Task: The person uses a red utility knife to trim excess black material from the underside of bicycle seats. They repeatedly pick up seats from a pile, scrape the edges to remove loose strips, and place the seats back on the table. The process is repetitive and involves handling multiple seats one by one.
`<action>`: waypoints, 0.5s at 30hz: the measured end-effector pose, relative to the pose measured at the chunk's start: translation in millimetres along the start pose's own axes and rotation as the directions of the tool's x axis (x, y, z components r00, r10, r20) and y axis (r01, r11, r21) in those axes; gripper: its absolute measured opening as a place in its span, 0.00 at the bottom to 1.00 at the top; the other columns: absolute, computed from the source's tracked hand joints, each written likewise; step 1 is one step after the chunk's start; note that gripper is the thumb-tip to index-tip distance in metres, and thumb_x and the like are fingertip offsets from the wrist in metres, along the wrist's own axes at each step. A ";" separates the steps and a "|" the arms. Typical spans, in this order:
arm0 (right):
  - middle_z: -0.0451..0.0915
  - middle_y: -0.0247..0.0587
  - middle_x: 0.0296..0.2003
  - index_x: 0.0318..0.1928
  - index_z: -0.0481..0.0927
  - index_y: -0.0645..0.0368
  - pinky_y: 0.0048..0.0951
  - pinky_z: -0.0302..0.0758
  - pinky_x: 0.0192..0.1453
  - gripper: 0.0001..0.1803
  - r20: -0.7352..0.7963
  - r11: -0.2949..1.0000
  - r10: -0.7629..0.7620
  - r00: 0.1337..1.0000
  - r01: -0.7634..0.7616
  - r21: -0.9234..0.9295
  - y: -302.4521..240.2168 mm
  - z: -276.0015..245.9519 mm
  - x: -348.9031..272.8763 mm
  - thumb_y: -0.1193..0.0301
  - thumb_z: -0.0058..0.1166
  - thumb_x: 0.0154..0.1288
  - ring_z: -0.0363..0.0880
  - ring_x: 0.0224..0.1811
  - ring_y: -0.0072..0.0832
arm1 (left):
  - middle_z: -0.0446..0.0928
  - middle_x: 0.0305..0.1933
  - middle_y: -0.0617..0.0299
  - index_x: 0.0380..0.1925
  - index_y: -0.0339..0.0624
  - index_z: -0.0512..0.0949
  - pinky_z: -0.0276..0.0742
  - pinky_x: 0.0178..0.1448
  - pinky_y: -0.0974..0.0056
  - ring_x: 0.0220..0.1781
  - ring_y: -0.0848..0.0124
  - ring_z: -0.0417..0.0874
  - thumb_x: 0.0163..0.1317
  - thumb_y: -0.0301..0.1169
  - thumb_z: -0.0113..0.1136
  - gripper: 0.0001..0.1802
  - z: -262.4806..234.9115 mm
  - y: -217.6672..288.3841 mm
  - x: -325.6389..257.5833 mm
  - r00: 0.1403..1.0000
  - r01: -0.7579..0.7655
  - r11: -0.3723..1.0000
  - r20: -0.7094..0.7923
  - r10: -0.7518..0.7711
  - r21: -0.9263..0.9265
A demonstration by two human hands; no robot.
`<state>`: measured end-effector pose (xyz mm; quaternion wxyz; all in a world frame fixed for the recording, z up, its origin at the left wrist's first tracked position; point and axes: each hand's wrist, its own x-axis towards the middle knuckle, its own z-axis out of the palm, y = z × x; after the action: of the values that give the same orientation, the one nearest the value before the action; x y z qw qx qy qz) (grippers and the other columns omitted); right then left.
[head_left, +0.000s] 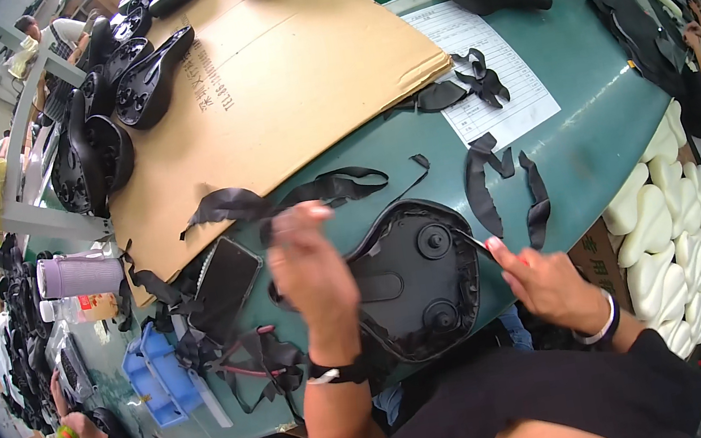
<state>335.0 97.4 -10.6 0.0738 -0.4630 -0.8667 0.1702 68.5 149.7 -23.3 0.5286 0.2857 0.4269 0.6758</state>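
A black bicycle saddle (420,290) lies upside down at the table's near edge, its wide end to the right, with black cover material folded over its rim. My right hand (555,283) is closed on a slim pointed tool (479,245) with a bit of red at the grip. The tool's tip meets the saddle's right rim. Over the saddle's narrow end is my left hand (313,270), smeared by motion; what its fingers do cannot be made out. A black scrap strip (231,206) lies just beyond it.
Black saddles (152,76) stand on and beside a cardboard sheet (272,58). Cut scraps (482,190) lie beside a printed paper (499,61). At left are a blue bin (159,374), a purple cup (80,275) and red-handled scissors (250,365). White saddle pads (666,235) fill a box at right.
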 end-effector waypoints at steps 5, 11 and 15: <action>0.71 0.47 0.24 0.68 0.66 0.49 0.43 0.69 0.21 0.32 0.010 0.999 0.008 1.000 -0.008 -0.036 -9.7 -22.3 22.0 0.74 0.53 0.61 0.73 0.17 0.42 | 0.80 0.36 0.50 0.41 0.29 0.75 0.74 0.41 0.54 0.41 0.55 0.82 0.68 0.38 0.56 0.18 -15.6 0.7 5.7 0.939 -0.331 0.297 0.282 0.195 0.896; 0.72 0.52 0.24 0.67 0.63 0.53 0.45 0.68 0.22 0.31 0.132 0.995 0.008 0.991 0.006 -0.103 -8.2 -26.4 24.4 0.76 0.47 0.61 0.74 0.18 0.47 | 0.76 0.24 0.49 0.38 0.37 0.75 0.71 0.28 0.50 0.26 0.47 0.78 0.70 0.41 0.52 0.16 -21.4 -7.4 -23.4 0.948 -0.292 -0.021 0.292 0.128 0.956; 0.70 0.47 0.17 0.68 0.60 0.63 0.44 0.67 0.20 0.33 0.124 0.999 0.040 0.991 -0.037 -0.025 -33.0 -24.2 -18.4 0.75 0.51 0.61 0.72 0.16 0.46 | 0.78 0.34 0.48 0.43 0.36 0.75 0.73 0.33 0.50 0.31 0.48 0.80 0.70 0.42 0.51 0.18 -14.3 -15.6 -48.0 0.984 -0.106 -0.012 0.106 0.143 0.994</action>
<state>326.6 70.8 24.6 0.0110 -0.4691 -0.8624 0.1903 77.3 101.0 -40.6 0.1042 0.6028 0.7586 0.2243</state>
